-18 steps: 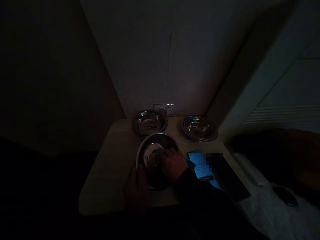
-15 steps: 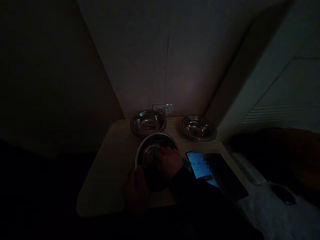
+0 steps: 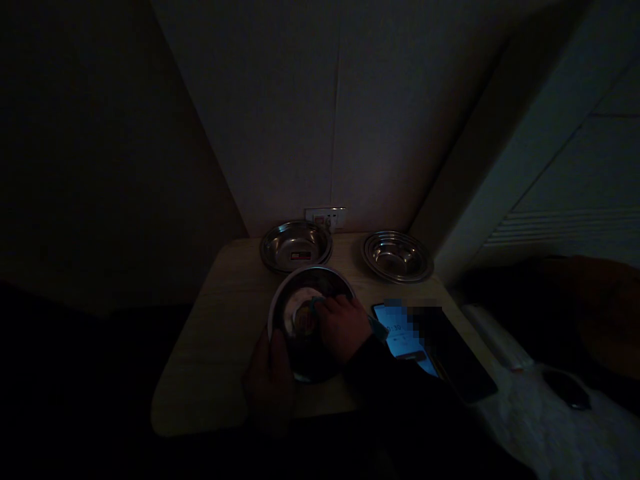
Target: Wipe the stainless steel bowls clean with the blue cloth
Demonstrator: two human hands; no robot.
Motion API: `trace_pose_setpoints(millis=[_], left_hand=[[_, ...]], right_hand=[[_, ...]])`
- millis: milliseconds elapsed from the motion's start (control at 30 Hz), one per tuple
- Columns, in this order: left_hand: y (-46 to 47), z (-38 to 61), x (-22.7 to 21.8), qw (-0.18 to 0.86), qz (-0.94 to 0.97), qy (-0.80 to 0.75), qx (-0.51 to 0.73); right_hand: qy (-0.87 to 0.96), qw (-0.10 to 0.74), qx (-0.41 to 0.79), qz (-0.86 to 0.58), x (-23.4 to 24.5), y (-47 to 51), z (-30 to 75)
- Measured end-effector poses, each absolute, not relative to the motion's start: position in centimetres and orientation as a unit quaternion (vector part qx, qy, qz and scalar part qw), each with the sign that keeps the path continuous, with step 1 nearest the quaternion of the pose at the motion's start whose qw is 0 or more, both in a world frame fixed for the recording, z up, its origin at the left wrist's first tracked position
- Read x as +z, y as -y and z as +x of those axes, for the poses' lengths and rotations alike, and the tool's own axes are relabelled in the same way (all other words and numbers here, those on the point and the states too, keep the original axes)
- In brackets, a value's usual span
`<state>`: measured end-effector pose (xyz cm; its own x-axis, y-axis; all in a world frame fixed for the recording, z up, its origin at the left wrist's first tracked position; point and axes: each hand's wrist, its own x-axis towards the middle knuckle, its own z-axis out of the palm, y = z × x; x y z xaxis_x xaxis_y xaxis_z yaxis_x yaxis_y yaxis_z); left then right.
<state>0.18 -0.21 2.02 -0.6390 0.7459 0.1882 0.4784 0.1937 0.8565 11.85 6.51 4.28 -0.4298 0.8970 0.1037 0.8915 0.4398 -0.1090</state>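
Note:
A shiny metal basin [image 3: 295, 293] is tilted on the near part of the small table, its inside turned partly toward me. My left hand [image 3: 270, 380] is closed on the basin's left rim, thumb over the edge. Inside the basin, my right hand [image 3: 343, 327] presses a blue-green cloth [image 3: 379, 329] against the inner right wall; a corner of the cloth sticks out past the right rim. Low light hides most of my fingers and the basin's lower part.
Stacked metal basins [image 3: 295, 243], the top one with a label, stand at the table's back left. More nested metal bowls [image 3: 397, 257] sit at the back right. A lit phone [image 3: 405, 340] lies in its open case on the right. A wall socket [image 3: 325, 217] is behind the wooden table [image 3: 200, 373].
My right hand has shifted slightly right with the cloth along the basin's inside, showing more of its bottom. My left hand keeps its hold on the rim.

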Motion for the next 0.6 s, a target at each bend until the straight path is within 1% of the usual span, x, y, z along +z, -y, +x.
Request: trace_pose_setpoints(millis=[233, 467, 600], left_hand=[[0.28, 0.32, 1.66, 0.109, 0.394, -0.769, 0.490], [0.12, 0.25, 2.15, 0.122, 0.413, -0.759, 0.487], [0.12, 0.07, 2.32, 0.153, 0.394, -0.769, 0.479]], right_hand=[[0.854, 0.067, 0.014, -0.515, 4.41, -6.75, 12.03], [0.862, 0.065, 0.009, -0.503, 4.86, -6.90, 11.94], [0.864, 0.064, 0.009, -0.499, 4.82, -6.91, 11.86]])
